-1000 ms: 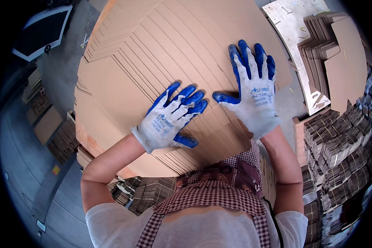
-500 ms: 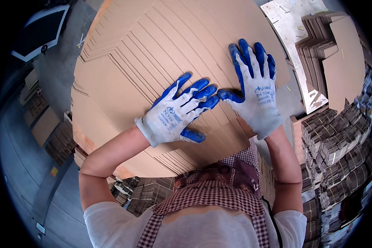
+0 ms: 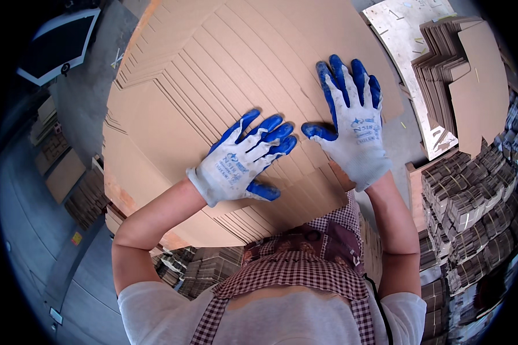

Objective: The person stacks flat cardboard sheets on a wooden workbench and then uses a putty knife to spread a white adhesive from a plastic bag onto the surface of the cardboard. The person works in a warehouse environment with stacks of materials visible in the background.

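Observation:
Overlapping flat brown cardboard sheets (image 3: 184, 121) lie fanned out in front of me, their edges forming staggered lines. My left hand (image 3: 242, 158), in a white work glove with blue coated fingers, rests on the sheets near the middle with its fingers spread. To its right, my right hand (image 3: 354, 121) wears a matching glove. It lies flat near the right side of the sheets, fingers stretched away from me and thumb pointing at the left hand. Neither hand grips anything.
At the right, a pale board (image 3: 406, 63) bears a stack of folded cardboard (image 3: 480, 75). Strapped cardboard bundles (image 3: 460, 190) are piled below it. A white-framed dark panel (image 3: 60, 46) stands at far left, with more cardboard stacks (image 3: 66, 175) nearer.
My left hand has slid slightly left and toward me over the sheets. The right hand has shifted a little to the left, still flat.

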`<state>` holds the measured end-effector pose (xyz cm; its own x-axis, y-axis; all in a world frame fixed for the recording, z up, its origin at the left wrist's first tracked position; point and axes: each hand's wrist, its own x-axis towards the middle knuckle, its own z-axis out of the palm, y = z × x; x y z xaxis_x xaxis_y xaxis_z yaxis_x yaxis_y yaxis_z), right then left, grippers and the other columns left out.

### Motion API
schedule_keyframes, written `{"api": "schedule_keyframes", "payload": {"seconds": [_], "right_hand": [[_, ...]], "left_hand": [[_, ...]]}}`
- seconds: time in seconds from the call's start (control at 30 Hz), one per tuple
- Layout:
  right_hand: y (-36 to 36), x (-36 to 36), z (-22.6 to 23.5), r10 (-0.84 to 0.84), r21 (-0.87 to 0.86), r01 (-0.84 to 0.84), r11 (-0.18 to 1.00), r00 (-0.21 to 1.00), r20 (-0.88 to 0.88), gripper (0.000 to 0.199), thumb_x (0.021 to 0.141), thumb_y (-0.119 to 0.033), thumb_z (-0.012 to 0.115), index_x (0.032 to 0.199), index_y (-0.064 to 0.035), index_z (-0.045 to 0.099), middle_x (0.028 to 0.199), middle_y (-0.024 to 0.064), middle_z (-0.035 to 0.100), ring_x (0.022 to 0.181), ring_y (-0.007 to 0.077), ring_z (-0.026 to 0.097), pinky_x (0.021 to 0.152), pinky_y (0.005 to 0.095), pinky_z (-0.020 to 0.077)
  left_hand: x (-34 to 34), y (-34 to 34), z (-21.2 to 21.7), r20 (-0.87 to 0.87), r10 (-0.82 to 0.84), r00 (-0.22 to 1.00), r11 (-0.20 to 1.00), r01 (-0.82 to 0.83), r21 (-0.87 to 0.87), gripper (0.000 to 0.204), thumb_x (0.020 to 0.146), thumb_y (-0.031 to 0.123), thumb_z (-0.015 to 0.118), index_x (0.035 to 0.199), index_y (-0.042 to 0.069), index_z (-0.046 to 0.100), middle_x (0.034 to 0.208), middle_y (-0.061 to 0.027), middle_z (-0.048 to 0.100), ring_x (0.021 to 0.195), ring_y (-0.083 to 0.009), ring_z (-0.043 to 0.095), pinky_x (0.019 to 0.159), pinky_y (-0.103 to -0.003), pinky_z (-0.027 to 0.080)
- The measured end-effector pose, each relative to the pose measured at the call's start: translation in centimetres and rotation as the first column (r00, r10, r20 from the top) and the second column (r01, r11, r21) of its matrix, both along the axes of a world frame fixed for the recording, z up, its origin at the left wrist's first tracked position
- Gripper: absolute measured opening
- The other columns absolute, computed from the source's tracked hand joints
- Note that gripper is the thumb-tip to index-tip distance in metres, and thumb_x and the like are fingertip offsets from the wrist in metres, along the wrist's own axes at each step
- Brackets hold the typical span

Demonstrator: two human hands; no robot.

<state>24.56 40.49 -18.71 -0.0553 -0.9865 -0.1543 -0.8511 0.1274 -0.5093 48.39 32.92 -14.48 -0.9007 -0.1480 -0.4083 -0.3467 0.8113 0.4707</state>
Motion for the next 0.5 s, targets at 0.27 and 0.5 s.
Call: {"api": "schedule_keyframes", "payload": {"seconds": [0.27,0.5], "right_hand": [[0.1,-0.6,-0.3,-0.005,-0.035,0.005,0.999,1.000,0.015,0.077,0.087,-0.031,0.072,0.155,-0.0140,0.040,0.162,0.0102,0.035,0.151,0.0380,0.025,0.124,0.0552,0.0173],[0.1,-0.7,-0.1,0.001,-0.022,0.000,1.000,1.000,0.021,0.077,0.088,-0.030,0.072,0.156,-0.0142,0.039,0.161,0.0100,0.036,0.151,0.0379,0.026,0.124,0.0550,0.0169]], "left_hand": [[-2.8,-0.9,0.7,-0.097,0.054,0.994,0.999,-0.054,0.004,0.100,0.076,0.073,0.061,0.155,0.014,0.042,0.160,-0.0098,0.040,0.151,-0.0296,0.032,0.126,-0.055,0.016],[-3.3,-1.6,-1.2,-0.111,0.039,0.993,0.999,-0.042,-0.019,0.100,0.078,0.073,0.060,0.155,0.012,0.041,0.161,-0.0096,0.038,0.151,-0.0292,0.031,0.126,-0.053,0.017]]}}
